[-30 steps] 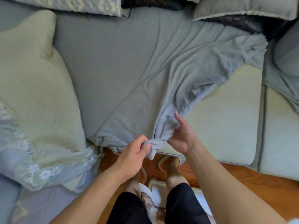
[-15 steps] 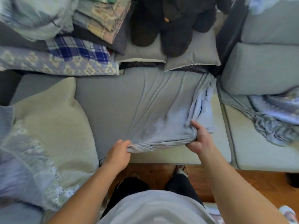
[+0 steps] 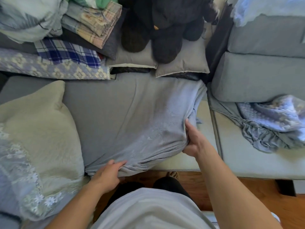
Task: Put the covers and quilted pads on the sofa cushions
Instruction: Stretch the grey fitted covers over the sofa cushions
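A: Head view, entry one. Grey cover [image 3: 132, 116] lies stretched across the seat cushion [image 3: 204, 123], most of the top hidden under it; a pale strip of bare cushion shows along the right side and front edge.

B: Hands?

A: Left hand [image 3: 107, 174] at the cushion's front edge, fingers curled, its grip closed on bunched cover fabric. Right hand [image 3: 194, 141] near the front right corner, grip closed on a gathered fold of the same cover, thumb pointing up toward the back.

B: Fabric state?

A: Creases fan from both hands. The cover's right edge runs gathered from the right hand to the back right corner.

B: Surroundings?

A: Cream quilted pad [image 3: 38, 134] with lace trim lies to the left, overlapping the cover's left part. Second bare cushion [image 3: 247, 159] to the right carries a crumpled grey cover [image 3: 264, 134] and a blue floral quilt [image 3: 277, 113]. Folded plaid cloth [image 3: 69, 52], two grey pillows [image 3: 181, 63] and a dark plush toy [image 3: 165, 27] sit along the back.
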